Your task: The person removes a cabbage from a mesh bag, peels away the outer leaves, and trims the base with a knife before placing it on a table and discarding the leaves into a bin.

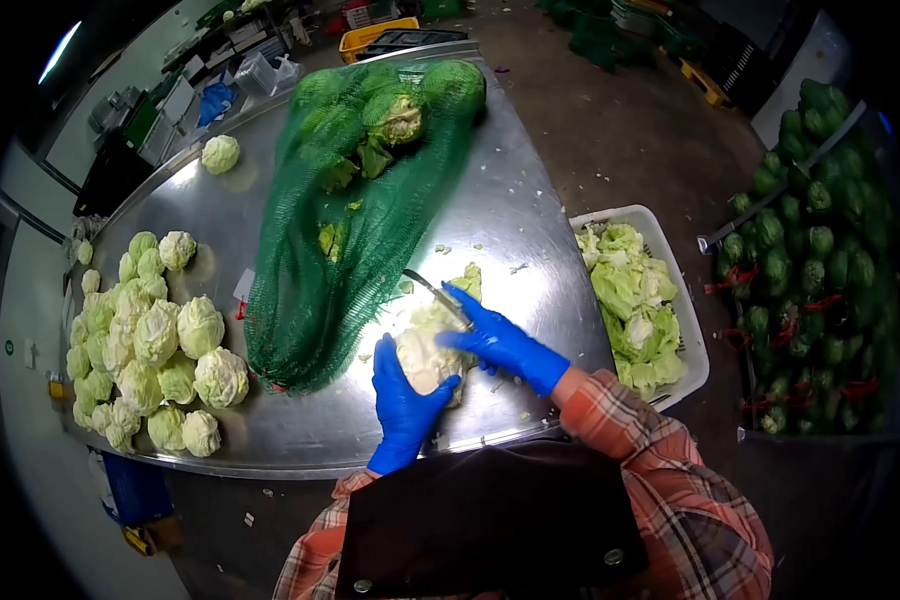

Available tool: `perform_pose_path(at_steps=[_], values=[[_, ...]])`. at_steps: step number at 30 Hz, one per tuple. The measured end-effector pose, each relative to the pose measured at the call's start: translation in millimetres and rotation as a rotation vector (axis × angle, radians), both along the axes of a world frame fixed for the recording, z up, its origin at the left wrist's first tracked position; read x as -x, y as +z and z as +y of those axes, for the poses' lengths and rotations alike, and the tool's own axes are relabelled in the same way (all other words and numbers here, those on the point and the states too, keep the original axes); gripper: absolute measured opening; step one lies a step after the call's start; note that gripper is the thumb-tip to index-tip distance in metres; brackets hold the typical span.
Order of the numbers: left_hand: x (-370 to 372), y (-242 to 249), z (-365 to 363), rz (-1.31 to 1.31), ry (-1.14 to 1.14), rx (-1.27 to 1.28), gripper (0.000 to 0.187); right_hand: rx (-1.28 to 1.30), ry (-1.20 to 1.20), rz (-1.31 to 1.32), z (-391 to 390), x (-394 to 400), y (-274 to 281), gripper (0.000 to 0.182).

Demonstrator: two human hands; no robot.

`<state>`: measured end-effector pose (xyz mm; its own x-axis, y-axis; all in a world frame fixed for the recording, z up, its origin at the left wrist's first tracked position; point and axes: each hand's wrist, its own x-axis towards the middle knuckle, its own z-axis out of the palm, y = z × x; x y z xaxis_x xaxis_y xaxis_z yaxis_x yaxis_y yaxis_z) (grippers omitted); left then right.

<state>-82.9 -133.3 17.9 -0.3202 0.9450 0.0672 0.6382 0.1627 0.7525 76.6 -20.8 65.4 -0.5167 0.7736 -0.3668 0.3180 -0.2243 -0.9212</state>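
Note:
A pale, trimmed cabbage (pixel 425 362) rests near the front edge of the steel table (pixel 515 200). My left hand (pixel 405 408), in a blue glove, is wrapped round its left and lower side. On its upper right is my right hand (pixel 490 338), also gloved, closed round a knife (pixel 435 290) whose curved blade points up and left. Its handle is hidden in the glove. Loose green leaves (pixel 467 282) lie just beyond the knife. A green mesh bag (pixel 370 215) with several cabbages at its far end stretches across the table.
Several pale cabbages (pixel 157 334) are heaped on the left, with a single one (pixel 220 154) farther back. A white tub (pixel 692 340) of leaves stands against the table's right side. Bagged green cabbages (pixel 818 290) are stacked at the far right. A yellow crate (pixel 375 38) is beyond the table.

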Motion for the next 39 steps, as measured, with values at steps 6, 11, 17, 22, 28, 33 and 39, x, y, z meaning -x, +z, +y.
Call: perform_pose_path(at_steps=[6,11,17,22,28,33,39], values=[[41.2,-11.5,-21.3,-0.121,-0.245,-0.1,0.111,0.096,-0.384,0.039,10.9,6.7,-92.9,0.03],[59.6,0.2,-19.8,-0.185,-0.198,-0.111,0.113,0.114,-0.296,0.133,-15.2,5.4,-99.3,0.042],[77.1,-20.5,-24.1,-0.763,0.104,-0.052,0.079,-0.329,-0.351,-0.194,9.3,-18.2,-104.7,0.055],[47.1,-10.5,-24.4,-0.958,0.222,0.017,0.064,-0.557,-0.023,-0.073,-20.9,2.2,-41.5,0.069],[38.0,-0.5,-19.9,-1.02,0.196,0.086,0.058,-0.036,0.045,0.11,-28.4,40.9,-69.5,0.051],[64.0,-27.6,-11.4,-1.075,0.118,0.181,0.063,0.059,-0.163,0.03,-6.2,18.2,-99.0,0.027],[65.5,-32.5,-9.4,-1.505,-0.075,0.562,0.088,0.211,-0.06,0.139,-29.2,0.9,-51.1,0.045]])
